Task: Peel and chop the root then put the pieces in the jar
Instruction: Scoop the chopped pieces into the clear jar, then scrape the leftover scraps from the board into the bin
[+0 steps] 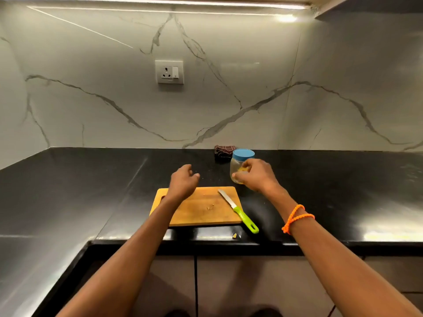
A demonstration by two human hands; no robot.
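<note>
A clear jar [235,164] with a blue lid [243,153] stands on the black counter behind the right end of the wooden cutting board [201,213]. My right hand [257,175] grips the jar's side, fingers curled round it, and yellowish pieces show inside. My left hand [183,181] hovers over the board's far left edge with loosely curled fingers, holding nothing. A knife with a green handle [246,219] lies slanted across the board's right side, its blade [226,198] on the wood. A few small crumbs of root [210,207] sit mid-board.
A dark folded cloth [224,150] lies against the marble wall behind the jar. One small scrap [234,236] rests near the counter's front edge. A wall socket [169,72] is above. The counter turns a corner at the left.
</note>
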